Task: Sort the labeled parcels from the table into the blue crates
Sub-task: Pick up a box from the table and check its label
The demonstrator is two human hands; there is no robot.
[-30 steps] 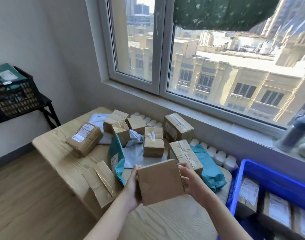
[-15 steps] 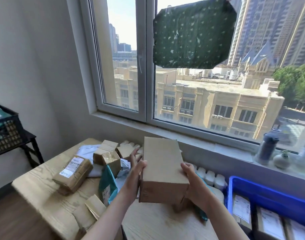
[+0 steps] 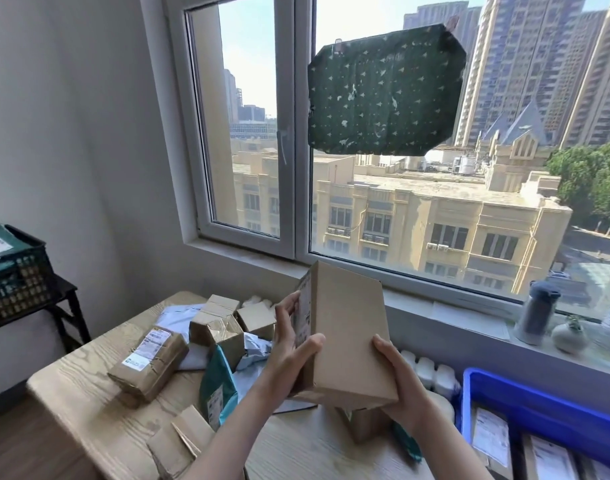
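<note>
We have lifted the box above the table's near edge and turned it; left hand and right hand clamp its sides. The label now faces left, seemingly too oblique to read, so the crate waits.

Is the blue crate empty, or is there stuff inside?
Not empty. The blue crate holds parcels with white labels lying inside. How full it is cannot be told, because the picture's edge cuts it off.
</note>
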